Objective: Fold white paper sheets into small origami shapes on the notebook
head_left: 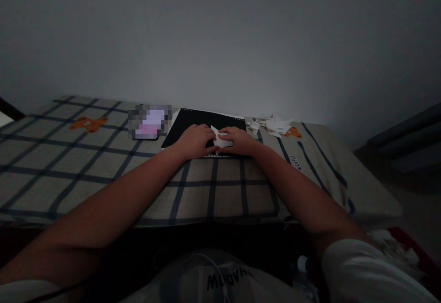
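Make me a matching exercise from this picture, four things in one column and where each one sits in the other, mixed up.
Things:
1. white folded paper
2. black notebook
3. pile of paper scraps
4. orange bear print

Places:
A. on the checked cloth, far left
B. between the left hand and right hand
C. right of the notebook, near the wall
D. flat under both hands

Pairs: 1-B, 2-D, 3-C, 4-A

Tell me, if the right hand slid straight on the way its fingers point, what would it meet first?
The right hand points left across the white paper on the black notebook. It would probably meet the left hand first, close opposite, though the dim light blurs the gap.
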The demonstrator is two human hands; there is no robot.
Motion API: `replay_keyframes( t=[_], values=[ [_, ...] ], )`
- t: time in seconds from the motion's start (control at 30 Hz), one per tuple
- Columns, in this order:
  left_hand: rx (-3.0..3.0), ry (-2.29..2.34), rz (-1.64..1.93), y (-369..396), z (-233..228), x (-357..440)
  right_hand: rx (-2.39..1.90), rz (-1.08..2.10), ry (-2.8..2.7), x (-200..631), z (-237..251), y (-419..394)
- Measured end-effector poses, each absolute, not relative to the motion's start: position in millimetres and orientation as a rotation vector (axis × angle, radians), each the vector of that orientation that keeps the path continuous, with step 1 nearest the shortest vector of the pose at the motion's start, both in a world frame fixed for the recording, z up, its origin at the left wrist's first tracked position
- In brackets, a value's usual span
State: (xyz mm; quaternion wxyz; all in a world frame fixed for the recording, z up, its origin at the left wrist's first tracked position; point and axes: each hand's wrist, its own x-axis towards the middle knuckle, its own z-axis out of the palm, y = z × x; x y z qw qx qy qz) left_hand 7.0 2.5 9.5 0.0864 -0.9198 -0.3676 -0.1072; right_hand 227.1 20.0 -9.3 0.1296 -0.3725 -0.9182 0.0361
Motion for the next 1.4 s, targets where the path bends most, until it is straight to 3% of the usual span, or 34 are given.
replay_keyframes(
  t=[0.8,1.4],
  values=[
    [-2.827,-1.056,-0.372,6.4,11.4,2.3,-1.058,-0.119,-2.678,222.0,-11.0,18.5],
    [-2.855,-1.077,-0.385,7.7,7.7,-0.4,-1.111,-0.106,-2.866,206.8,-1.2,37.4]
  ],
)
